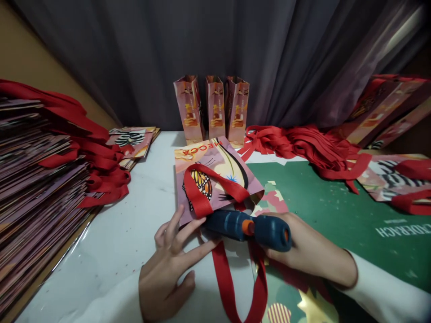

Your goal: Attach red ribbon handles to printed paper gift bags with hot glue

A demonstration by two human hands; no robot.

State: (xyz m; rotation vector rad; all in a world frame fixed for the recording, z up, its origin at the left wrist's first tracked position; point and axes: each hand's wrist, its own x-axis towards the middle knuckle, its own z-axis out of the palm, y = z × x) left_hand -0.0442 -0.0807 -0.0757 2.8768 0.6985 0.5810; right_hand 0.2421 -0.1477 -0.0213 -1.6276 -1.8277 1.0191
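In the head view a pink and purple paper bag (215, 157) printed with a butterfly lies flat, its mouth edge towards me. One red ribbon handle (193, 190) loops over its front; another red ribbon (225, 280) hangs from the mouth towards me. My right hand (299, 244) is closed round a dark blue glue gun (232, 224) with orange parts, lying across the bag's mouth. My left hand (175, 260) has its fingers spread, the tips at the bag's near edge by the gun's front end. The gun's nozzle and my right fingers are largely hidden.
Flat bags are stacked high on the left (37, 197), with red ribbons (104, 179) hanging off them. Three upright bags (215, 110) stand at the back. A heap of red ribbons (310, 146) lies behind a green board (336, 202). More bags (387, 175) are at right.
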